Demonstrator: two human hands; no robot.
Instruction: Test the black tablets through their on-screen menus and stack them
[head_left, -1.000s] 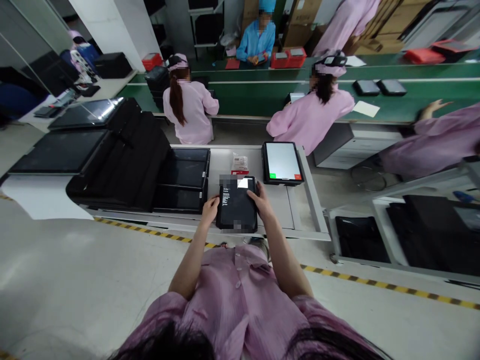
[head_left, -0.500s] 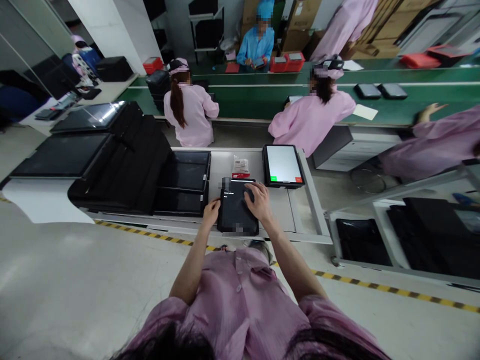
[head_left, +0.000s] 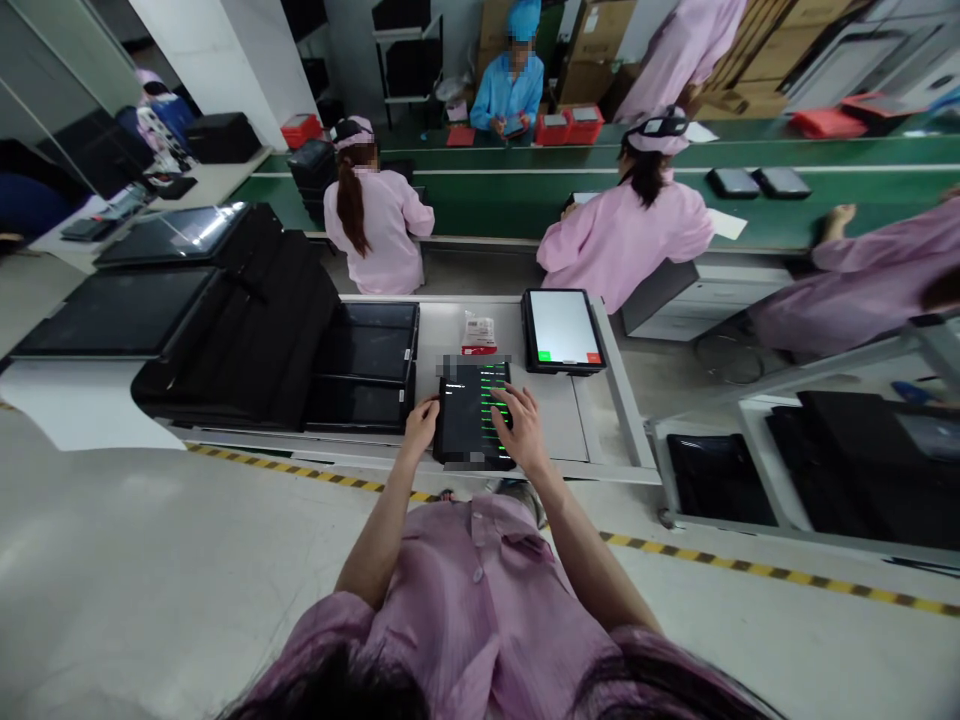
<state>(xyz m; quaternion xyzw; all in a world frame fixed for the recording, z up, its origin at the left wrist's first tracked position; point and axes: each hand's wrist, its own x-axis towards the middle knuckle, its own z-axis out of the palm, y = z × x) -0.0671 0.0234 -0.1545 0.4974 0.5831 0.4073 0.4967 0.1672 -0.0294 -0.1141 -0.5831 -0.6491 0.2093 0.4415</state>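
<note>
While the left hand [head_left: 421, 428] grasps the left edge of the dark tablet [head_left: 460, 428] over the trolley [head_left: 559, 425], the right hand [head_left: 523, 432] spreads loose fingers at its screen, contact unclear; with green lines [head_left: 491, 385] showing, the work seems underway, unfinished, a white-lit tablet [head_left: 562, 325] lying apart

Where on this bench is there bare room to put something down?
Widest bare patch: the bench top, nearer than the white-screened tablet, between the right hand and the right rail. Narrower strips flank the packet, toward that tablet and toward the flat black devices. The left end is crowded with black stacks; the dark tablet takes the near middle.
</note>
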